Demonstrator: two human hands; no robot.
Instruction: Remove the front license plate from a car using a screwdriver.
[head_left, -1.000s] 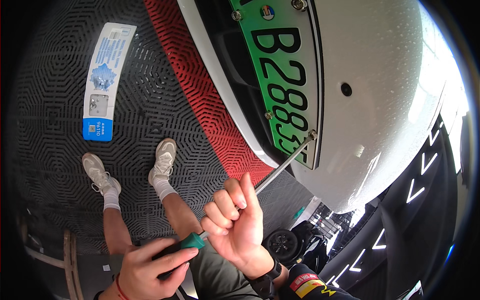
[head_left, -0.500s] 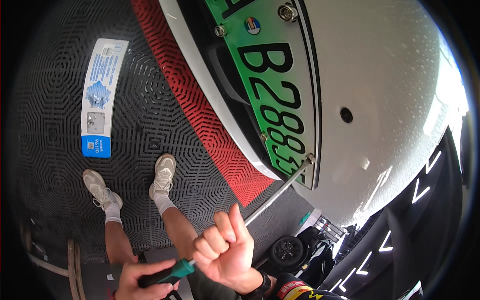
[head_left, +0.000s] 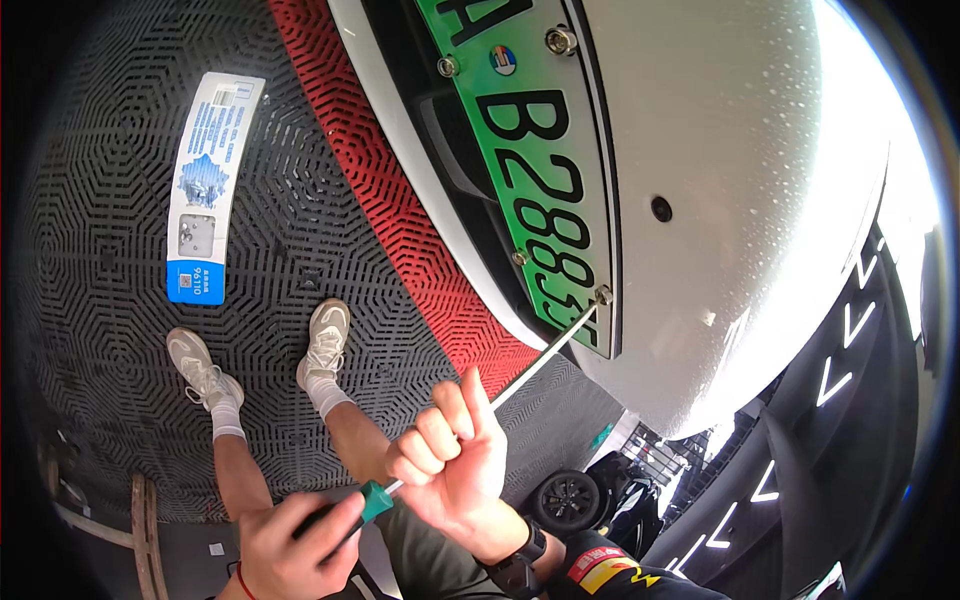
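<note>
A long screwdriver (head_left: 545, 354) runs slantwise from my hands up to a green licence plate (head_left: 535, 200) on a white car. Its tip meets the bolt (head_left: 603, 295) near the plate's lower right corner. My left hand (head_left: 300, 545) wraps round the black and green handle, fingers slightly blurred. Farther up, my right hand (head_left: 450, 465) is closed round the shaft, palm side showing, thumb stretched along it. Other bolts sit on the plate, including a large one (head_left: 561, 40) at its upper edge and a small one (head_left: 519, 258) by the lower edge.
The car's white body (head_left: 720, 250) fills the right. A white and blue package (head_left: 210, 180) with small metal parts lies on the black grid floor (head_left: 110, 230), left of a red strip (head_left: 400, 220). A vehicle wheel (head_left: 568, 500) and a wooden frame (head_left: 147, 540) stand at the lower rim.
The left hand has closed farther over the handle, hiding more of it. The view has shifted slightly; the screwdriver tip stays at the same bolt and the right hand remains round the shaft.
</note>
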